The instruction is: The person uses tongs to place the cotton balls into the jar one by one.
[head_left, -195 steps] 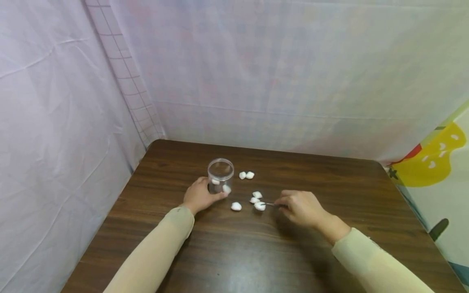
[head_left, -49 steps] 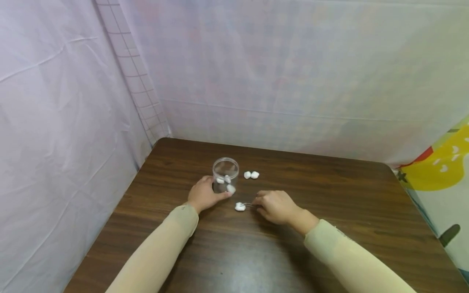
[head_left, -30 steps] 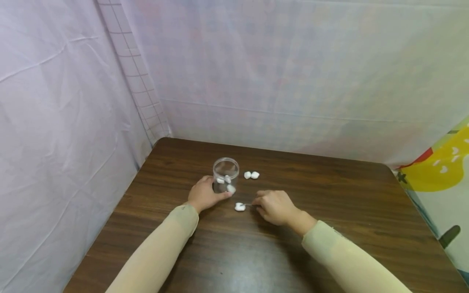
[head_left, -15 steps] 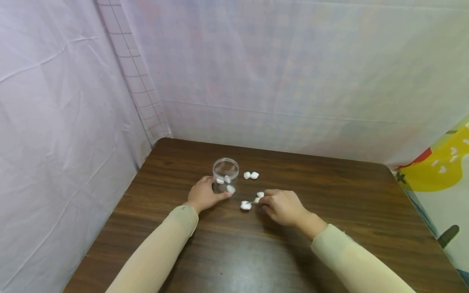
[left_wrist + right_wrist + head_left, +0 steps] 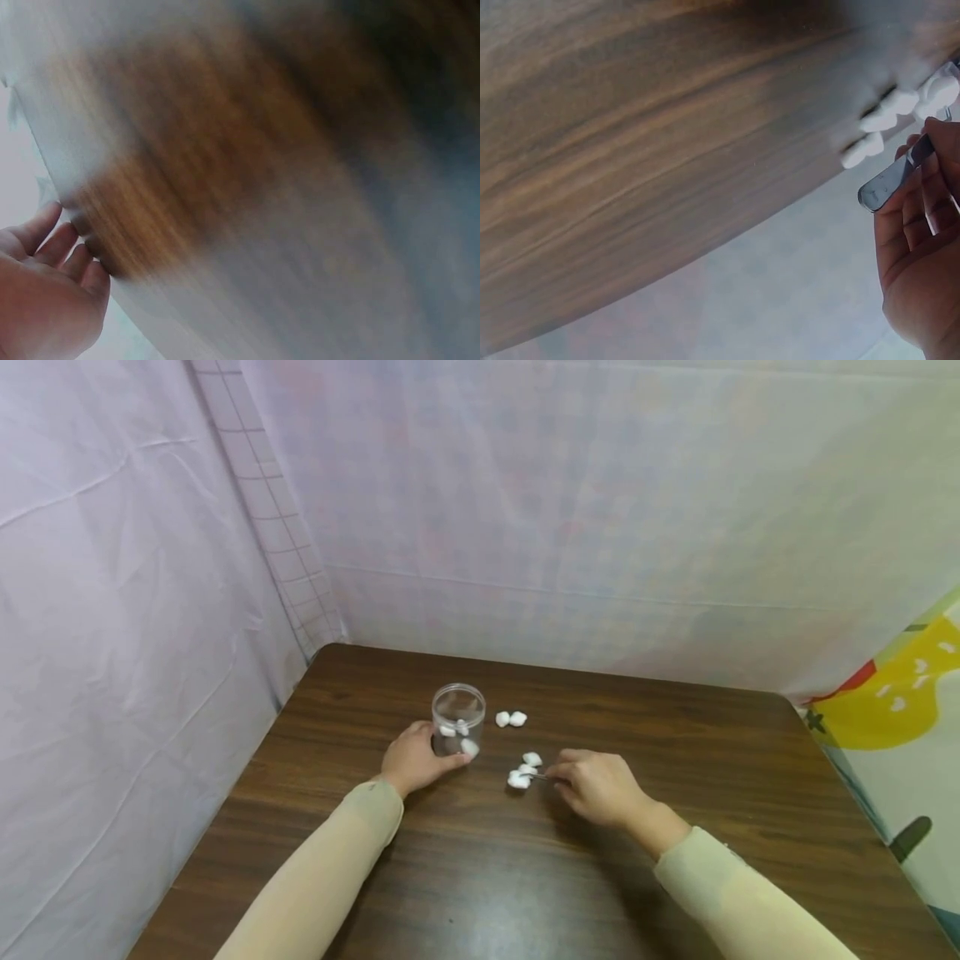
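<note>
the right hand pinches the tweezers at a cotton ball, best squeezed gently and lifted straight, while the left hand, fingers curled, steadies the jar.

No readable text, label, brand, number or sign anywhere in views. Clear jar carried no label. Metal tweezers showed no legible marking; surface there blurred. Backdrop cloth bore only faint grid lines, no lettering. Colourful sheet at right edge had yellow, red and green shapes with white flecks, no words. Left wrist view too blurred for reading.
</note>
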### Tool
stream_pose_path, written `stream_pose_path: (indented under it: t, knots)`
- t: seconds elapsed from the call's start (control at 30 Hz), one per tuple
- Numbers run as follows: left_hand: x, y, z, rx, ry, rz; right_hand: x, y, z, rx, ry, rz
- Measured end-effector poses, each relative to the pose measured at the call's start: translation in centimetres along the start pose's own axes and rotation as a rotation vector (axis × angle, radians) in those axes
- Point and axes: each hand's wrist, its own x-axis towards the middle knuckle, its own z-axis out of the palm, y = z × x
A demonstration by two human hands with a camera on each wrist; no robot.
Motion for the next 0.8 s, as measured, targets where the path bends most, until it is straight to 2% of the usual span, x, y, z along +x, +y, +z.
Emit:
stream_pose_path:
  t: [0.27, 0.47, 0.8]
  knots:
    - [-0.1, 0.1, -0.2, 0.004, -0.004, 0.001, 0.0, 0.3, -0.5, -0.004, 0.004, 0.012]
    - [-0.1, 0.2, -0.2, 0.005, -0.001, 0.006, 0.4, 0.5, -1.0, 0.004, 0.04, 0.013]
    - [0.0, 0.0, 0.0, 0.006, -0.003, 0.006, 2.6, 1.1, -3.1, 0.001, 0.082, 0.009]
